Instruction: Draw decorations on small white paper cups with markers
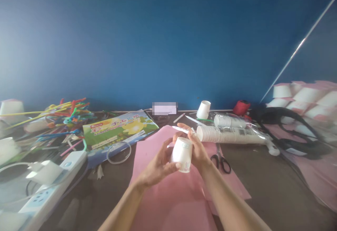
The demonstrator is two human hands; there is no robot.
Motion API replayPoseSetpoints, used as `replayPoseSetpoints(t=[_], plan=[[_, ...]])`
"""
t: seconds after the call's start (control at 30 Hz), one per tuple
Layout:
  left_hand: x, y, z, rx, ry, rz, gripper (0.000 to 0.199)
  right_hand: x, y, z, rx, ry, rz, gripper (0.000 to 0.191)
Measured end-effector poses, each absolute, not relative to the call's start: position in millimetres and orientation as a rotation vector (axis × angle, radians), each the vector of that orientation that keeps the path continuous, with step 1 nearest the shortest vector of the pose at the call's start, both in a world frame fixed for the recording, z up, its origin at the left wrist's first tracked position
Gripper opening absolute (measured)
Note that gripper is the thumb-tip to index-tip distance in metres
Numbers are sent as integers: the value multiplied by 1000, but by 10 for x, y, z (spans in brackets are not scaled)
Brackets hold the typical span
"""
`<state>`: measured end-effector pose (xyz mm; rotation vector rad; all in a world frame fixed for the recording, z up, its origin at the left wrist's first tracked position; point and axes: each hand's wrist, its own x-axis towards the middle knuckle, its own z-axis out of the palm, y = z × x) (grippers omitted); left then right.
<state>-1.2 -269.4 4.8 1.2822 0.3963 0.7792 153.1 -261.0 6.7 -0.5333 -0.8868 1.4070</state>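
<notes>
A white paper cup (182, 153) is held upside down above pink paper (173, 203), with faint printed marks on its side. My left hand (162, 164) grips the cup's left side, its thumb on the lower front. On the right side, my right hand (196, 148) steadies the cup and also holds a slim white pen (180, 129) that points left behind the cup. Black-handled scissors (221, 162) lie on the pink paper, just right of my right wrist.
Stacked cups in plastic (231, 134) and a single cup (203, 110) stand at the back right. A craft paper pack (118, 131), pipe cleaners (75, 113) and a power strip (55, 185) occupy the left. Many cups (308, 99) pile up far right.
</notes>
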Motion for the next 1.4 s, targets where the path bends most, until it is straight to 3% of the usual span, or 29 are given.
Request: replayPoseSetpoints(t=[0.27, 0.5, 0.67, 0.8, 1.0, 1.4], plan=[[-104, -2583, 0, 1258, 555, 988, 60, 1628, -2484, 73, -553, -667, 1046, 55], [-150, -2513, -116, 1177, 632, 1090, 64, 1734, -2536, 160, -371, -518, 1284, 18], [-147, -2545, -75, 1176, 642, 1049, 63, 1567, -2590, 118, -462, -658, 1306, 10], [-155, -2551, -40, 1191, 665, 1047, 60, 1494, -2590, 101, -503, -749, 1195, 22], [-150, -2549, -27, 1205, 674, 1064, 59, 1492, -2590, 55, -541, -843, 1119, 10], [-147, -2561, 12, 1241, 678, 1076, 58, 1445, -2593, -18, -581, -932, 1010, 9]])
